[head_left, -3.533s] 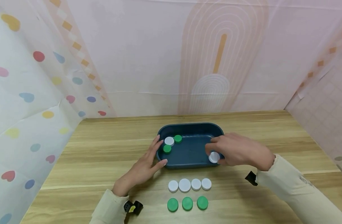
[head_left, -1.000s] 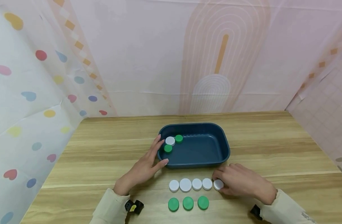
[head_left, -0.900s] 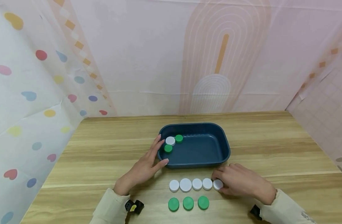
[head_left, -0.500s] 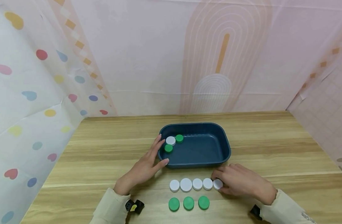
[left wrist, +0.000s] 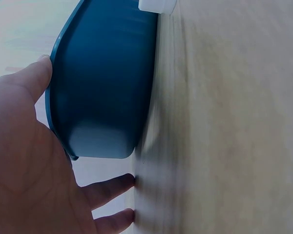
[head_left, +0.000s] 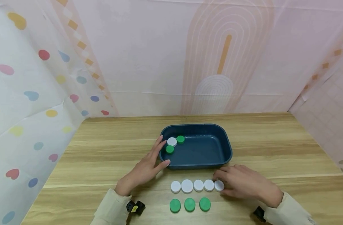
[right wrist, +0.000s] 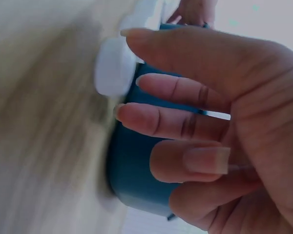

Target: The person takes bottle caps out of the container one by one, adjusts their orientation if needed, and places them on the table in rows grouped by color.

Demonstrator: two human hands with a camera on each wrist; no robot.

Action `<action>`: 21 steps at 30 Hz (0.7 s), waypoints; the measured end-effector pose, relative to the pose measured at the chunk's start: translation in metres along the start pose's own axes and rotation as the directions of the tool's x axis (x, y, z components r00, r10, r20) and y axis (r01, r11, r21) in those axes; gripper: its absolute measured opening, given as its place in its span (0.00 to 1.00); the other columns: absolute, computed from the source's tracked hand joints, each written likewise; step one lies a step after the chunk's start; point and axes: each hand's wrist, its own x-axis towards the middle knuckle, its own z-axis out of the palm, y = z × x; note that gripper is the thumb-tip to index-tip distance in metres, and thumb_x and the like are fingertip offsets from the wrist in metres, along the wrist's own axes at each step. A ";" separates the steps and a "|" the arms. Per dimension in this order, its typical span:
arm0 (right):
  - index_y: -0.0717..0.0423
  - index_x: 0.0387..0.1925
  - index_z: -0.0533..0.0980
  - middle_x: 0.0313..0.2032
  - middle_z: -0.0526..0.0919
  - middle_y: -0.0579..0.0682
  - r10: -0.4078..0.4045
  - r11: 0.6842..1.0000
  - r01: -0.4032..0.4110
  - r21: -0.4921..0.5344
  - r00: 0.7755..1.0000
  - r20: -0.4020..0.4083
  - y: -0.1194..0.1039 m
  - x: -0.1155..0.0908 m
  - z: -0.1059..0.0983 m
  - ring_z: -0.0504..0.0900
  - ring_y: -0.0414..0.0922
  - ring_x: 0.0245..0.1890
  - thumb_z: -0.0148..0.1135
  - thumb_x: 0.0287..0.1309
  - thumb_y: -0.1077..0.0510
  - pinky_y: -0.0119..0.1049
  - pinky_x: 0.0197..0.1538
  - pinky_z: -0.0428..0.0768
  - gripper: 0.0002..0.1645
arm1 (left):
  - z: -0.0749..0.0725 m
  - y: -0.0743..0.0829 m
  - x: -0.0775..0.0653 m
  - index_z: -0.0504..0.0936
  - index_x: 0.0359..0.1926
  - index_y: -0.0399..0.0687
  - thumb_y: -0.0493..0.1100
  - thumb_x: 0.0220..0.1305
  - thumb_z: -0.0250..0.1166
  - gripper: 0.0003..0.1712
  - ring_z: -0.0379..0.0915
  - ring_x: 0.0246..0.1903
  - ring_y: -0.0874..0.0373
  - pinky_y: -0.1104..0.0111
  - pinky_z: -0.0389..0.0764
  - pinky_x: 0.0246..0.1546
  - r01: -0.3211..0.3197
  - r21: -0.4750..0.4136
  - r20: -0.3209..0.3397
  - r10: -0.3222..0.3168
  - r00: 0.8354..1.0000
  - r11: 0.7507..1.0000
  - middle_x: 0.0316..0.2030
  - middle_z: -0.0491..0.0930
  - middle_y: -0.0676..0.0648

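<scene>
Left hand point(head_left: 144, 168), grip spread, touches a blue tray point(head_left: 201, 153); right hand point(head_left: 243, 181), grip loosely parted, is beside the rightmost white cap point(head_left: 219, 186).

Tray point(head_left: 201, 151): we see dark blue
Caps point(head_left: 187, 186): white, green
Table point(head_left: 272, 150): brown wood grain
Upper-left cloth point(head_left: 22, 78): coloured dots, hearts

The tray point(head_left: 201, 153) stands on the table point(head_left: 104, 153) near the far edge, between the left and right edges. Three inner caps point(head_left: 171, 142) lie in the tray at its left end. Before the tray's front edge lies a row of five caps point(head_left: 198, 185); before that, a row of three caps point(head_left: 189, 204), left ends aligned. The right grip point(head_left: 241, 182) is at the five-cap row's right end.
</scene>
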 end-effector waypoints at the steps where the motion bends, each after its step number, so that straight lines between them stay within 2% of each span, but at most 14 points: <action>1: 0.46 0.46 0.79 0.39 0.79 0.39 -0.006 1.000 0.006 -0.005 1.000 -0.008 0.000 -0.001 -0.002 0.70 0.30 0.28 0.71 0.52 0.49 0.30 0.31 0.74 0.19 | 0.000 0.000 0.000 0.43 0.76 0.52 0.58 0.71 0.52 0.42 0.43 0.71 0.44 0.39 0.62 0.58 -0.002 0.000 0.000 0.002 1.000 1.000 0.75 0.30 0.53; 9: 0.44 0.41 0.81 0.36 0.78 0.37 -0.109 0.989 0.101 -0.112 0.991 -0.072 -0.002 -0.008 -0.021 0.70 0.30 0.24 0.72 0.51 0.51 0.29 0.26 0.72 0.14 | 0.003 0.000 0.000 0.43 0.76 0.53 0.59 0.70 0.53 0.43 0.43 0.71 0.45 0.40 0.62 0.58 0.002 -0.006 0.004 -0.002 1.000 1.000 0.75 0.30 0.55; 12: 0.44 0.39 0.81 0.34 0.76 0.38 -0.145 0.984 0.133 -0.116 0.984 -0.104 0.000 -0.008 -0.028 0.69 0.29 0.22 0.72 0.51 0.54 0.28 0.24 0.71 0.11 | 0.005 0.000 0.001 0.43 0.76 0.54 0.60 0.70 0.52 0.43 0.42 0.71 0.46 0.41 0.62 0.58 0.003 -0.004 0.011 -0.003 1.000 1.000 0.75 0.29 0.56; 18: 0.46 0.36 0.82 0.34 0.78 0.39 -0.216 0.962 0.185 -0.198 0.965 -0.148 0.004 -0.001 -0.039 0.68 0.30 0.18 0.71 0.51 0.54 0.26 0.20 0.68 0.09 | 0.003 0.003 0.000 0.42 0.76 0.55 0.60 0.70 0.52 0.43 0.43 0.71 0.45 0.41 0.62 0.58 0.001 -0.014 0.013 -0.001 1.000 1.000 0.75 0.29 0.56; 21: 0.48 0.35 0.82 0.32 0.78 0.40 -0.232 0.954 0.198 -0.225 0.963 -0.139 0.005 0.005 -0.045 0.68 0.30 0.18 0.71 0.51 0.56 0.25 0.18 0.64 0.08 | 0.002 0.004 0.000 0.42 0.76 0.54 0.59 0.70 0.52 0.43 0.43 0.71 0.45 0.41 0.62 0.58 -0.004 -0.019 0.009 0.004 1.000 1.000 0.75 0.30 0.55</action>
